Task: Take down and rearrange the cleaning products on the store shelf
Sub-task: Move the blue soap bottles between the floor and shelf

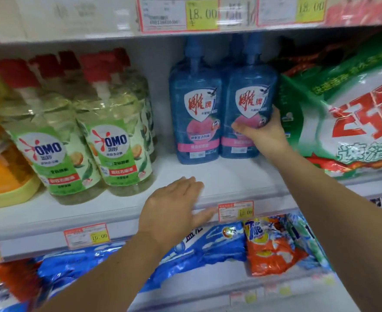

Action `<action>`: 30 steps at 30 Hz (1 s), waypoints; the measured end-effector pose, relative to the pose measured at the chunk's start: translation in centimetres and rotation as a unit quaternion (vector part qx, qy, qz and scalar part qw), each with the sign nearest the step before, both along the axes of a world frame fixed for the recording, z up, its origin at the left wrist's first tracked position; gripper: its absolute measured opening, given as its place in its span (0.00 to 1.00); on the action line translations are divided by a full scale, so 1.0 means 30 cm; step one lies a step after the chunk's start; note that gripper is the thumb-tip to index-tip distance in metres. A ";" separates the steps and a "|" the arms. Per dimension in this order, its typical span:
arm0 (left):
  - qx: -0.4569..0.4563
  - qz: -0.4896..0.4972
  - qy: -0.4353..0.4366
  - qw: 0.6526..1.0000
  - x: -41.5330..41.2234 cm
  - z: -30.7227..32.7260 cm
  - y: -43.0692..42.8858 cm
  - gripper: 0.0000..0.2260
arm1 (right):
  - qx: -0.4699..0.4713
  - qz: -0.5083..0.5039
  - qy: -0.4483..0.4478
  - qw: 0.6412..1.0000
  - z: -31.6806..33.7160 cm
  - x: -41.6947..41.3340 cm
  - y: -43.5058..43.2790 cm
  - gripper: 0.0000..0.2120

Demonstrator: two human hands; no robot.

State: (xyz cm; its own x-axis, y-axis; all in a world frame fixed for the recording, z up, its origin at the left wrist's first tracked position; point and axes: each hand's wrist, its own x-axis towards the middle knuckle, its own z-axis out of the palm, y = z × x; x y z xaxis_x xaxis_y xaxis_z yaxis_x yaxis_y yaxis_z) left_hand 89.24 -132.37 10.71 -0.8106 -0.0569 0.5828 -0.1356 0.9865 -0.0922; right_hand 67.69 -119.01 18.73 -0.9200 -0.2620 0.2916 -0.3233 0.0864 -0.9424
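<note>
From the head camera, we see the middle shelf (226, 176) carrying the cleaning products in a row. Our right hand (264, 131) reaches in toward the shelf's right end and grips the right blue bottle (248, 91) low down. The thumb lies across the pink label and the fingers curl round the bottle's right side. We judge the low hold is meant to steady a tall pump bottle before it is slid or lifted.

That bottle stands upright near the shelf's back, touching the left blue bottle (195, 109). The green detergent bag (347, 104) leans in just beside it, which probably explains why the fingers wedge between the two.

Our left hand (174, 203) is spread palm down over the shelf's front edge, fingers straight, holding nothing. We cannot tell whether it touches the shelf. It hovers at the bare stretch in front of the blue bottles, likely ready to take the bottle. The OMO bottles (115, 143) stand further left, nearer the front edge.
</note>
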 end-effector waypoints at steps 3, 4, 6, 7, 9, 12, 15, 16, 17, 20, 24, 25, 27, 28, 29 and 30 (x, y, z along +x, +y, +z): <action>-0.001 0.002 0.008 1.000 -0.008 -0.011 0.000 0.27 | 0.011 -0.024 0.020 0.999 -0.011 0.002 0.038 0.56; 0.001 0.005 0.007 1.000 -0.010 -0.012 0.001 0.27 | 0.015 -0.017 0.017 1.000 -0.010 0.003 0.059 0.56; 0.005 0.008 0.010 1.000 -0.012 -0.016 -0.001 0.27 | 0.026 0.025 -0.002 0.999 -0.005 0.012 0.092 0.57; 0.011 0.008 0.005 1.000 -0.012 -0.017 -0.001 0.27 | 0.039 0.041 -0.004 0.998 0.002 0.022 0.098 0.55; 0.019 0.007 -0.005 1.000 -0.011 -0.014 0.000 0.28 | 0.053 0.031 0.002 0.998 0.015 0.052 0.089 0.49; 0.028 0.002 -0.014 1.000 -0.011 -0.006 0.001 0.28 | 0.025 -0.030 0.015 0.999 0.023 0.114 0.069 0.44; 0.049 -0.005 -0.021 0.999 -0.004 0.008 0.005 0.29 | -0.040 -0.044 -0.004 0.998 0.014 0.174 0.068 0.41; 0.057 -0.006 -0.024 0.998 0.003 0.022 0.012 0.29 | -0.066 -0.035 -0.022 0.997 0.013 0.196 0.069 0.40; 0.067 -0.002 -0.033 0.997 0.012 0.041 0.020 0.30 | -0.087 -0.026 -0.042 0.995 0.014 0.220 0.068 0.38; 0.188 0.000 -0.066 0.980 0.044 0.089 0.037 0.36 | -0.118 -0.008 -0.092 0.989 0.025 0.312 0.070 0.33; 0.519 -0.110 0.007 0.848 0.158 0.142 0.070 0.42 | -0.146 0.019 -0.133 0.980 0.062 0.451 0.080 0.30; 0.566 -0.125 0.019 0.815 0.194 0.152 0.078 0.41 | -0.149 0.033 -0.139 0.979 0.075 0.489 0.084 0.28; 0.630 -0.156 0.008 0.761 0.260 0.168 0.081 0.37 | -0.145 0.076 -0.141 0.976 0.089 0.570 0.096 0.25; 0.656 -0.177 -0.004 0.734 0.293 0.180 0.074 0.35 | -0.134 0.106 -0.138 0.976 0.088 0.609 0.098 0.25; 0.674 -0.199 -0.024 0.711 0.325 0.184 0.059 0.34 | -0.123 0.138 -0.135 0.973 0.079 0.643 0.097 0.25; 0.685 -0.216 -0.051 0.694 0.357 0.183 0.040 0.36 | -0.119 0.172 -0.137 0.968 0.065 0.677 0.093 0.24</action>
State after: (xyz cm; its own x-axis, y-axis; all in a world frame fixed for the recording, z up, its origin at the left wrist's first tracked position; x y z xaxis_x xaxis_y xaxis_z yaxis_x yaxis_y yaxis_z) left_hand 99.96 -131.16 16.20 -0.9576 -0.2400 0.1596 0.1381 0.1040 0.9849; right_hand 87.99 -116.21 20.69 -0.8416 -0.5219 0.1392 -0.0297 -0.2126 -0.9767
